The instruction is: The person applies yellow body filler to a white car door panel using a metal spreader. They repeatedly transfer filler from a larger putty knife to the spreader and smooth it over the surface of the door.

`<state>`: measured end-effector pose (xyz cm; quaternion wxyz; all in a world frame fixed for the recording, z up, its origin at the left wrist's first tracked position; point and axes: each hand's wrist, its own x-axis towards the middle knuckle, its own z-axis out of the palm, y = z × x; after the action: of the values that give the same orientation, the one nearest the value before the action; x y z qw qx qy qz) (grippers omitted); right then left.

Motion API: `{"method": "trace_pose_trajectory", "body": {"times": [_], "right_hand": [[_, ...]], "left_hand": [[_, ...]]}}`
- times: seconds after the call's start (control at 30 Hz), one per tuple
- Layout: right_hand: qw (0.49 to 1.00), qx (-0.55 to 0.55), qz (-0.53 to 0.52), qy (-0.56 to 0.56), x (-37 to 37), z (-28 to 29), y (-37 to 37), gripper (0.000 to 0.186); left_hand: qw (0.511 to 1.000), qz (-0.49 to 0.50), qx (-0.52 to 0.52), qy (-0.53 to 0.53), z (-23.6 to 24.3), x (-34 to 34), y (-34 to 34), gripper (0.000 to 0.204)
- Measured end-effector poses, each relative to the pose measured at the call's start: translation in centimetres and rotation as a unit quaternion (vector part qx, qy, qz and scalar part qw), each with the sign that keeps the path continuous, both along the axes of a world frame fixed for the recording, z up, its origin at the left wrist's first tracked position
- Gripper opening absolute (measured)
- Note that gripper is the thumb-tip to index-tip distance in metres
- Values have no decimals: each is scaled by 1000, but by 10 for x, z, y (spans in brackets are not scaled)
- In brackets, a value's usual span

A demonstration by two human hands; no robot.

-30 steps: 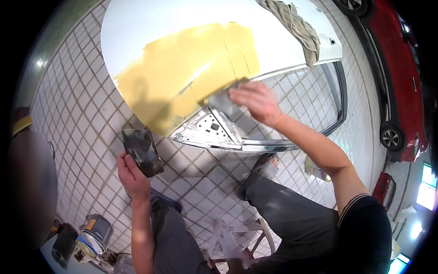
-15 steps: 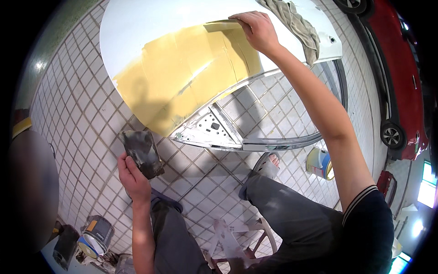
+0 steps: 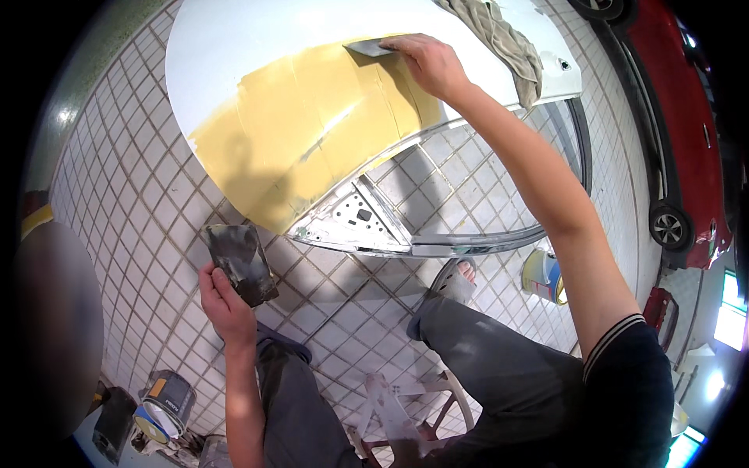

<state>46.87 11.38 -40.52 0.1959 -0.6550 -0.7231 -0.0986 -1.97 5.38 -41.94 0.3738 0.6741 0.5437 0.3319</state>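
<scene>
A white car door (image 3: 218, 47) lies in front of me, with a broad coat of yellow body filler (image 3: 304, 117) over its near part. My right hand (image 3: 431, 66) grips a flat grey putty scraper (image 3: 367, 49) at the far right border of the filler. The blade is tilted and its face shows; whether its edge touches the surface I cannot tell. My left hand (image 3: 228, 308) is closed on the edge of a dark, smeared mixing board (image 3: 242, 261), held over the floor just short of the door's near tip.
A crumpled grey-beige rag (image 3: 503, 47) lies on the door's far right. The window frame (image 3: 468, 246) curves toward my legs. One can (image 3: 541, 277) stands right of my foot, other cans (image 3: 168, 398) at lower left. A stool (image 3: 390, 409) is beneath me; a red car (image 3: 675, 117) stands at right.
My right hand has shifted slightly left and nearer, and the scraper has turned so more of its face shows. The left hand and the mixing board have hardly moved.
</scene>
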Motion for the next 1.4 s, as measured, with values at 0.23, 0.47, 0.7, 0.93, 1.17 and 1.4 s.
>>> {"method": "trace_pose_trajectory", "body": {"times": [0.23, 0.47, 0.7, 0.93, 1.17, 1.4], "right_hand": [[998, -22, 46, 49, -8, 1, -32, 36], [997, -24, 58, 45, -14, -6, -62, 37], [997, 4, 75, 26, -25, -20, -93, 37], [998, -23, 62, 15, -36, -33, -124, 36], [997, -34, 64, 15, -40, -43, -144, 36], [996, -46, 69, 17, -42, -48, -159, 37]], "left_hand": [[1000, -4, 9, 4, 4, 7, 0, 25], [1000, -2, 6, 20, 5, 7, 0, 26], [1000, -2, 5, 13, 5, 7, 0, 26], [1000, -6, 1, -2, 3, 9, 0, 26], [1000, -8, -3, -2, 2, 8, 0, 26], [1000, -9, -5, -15, 0, 9, 0, 26]]}}
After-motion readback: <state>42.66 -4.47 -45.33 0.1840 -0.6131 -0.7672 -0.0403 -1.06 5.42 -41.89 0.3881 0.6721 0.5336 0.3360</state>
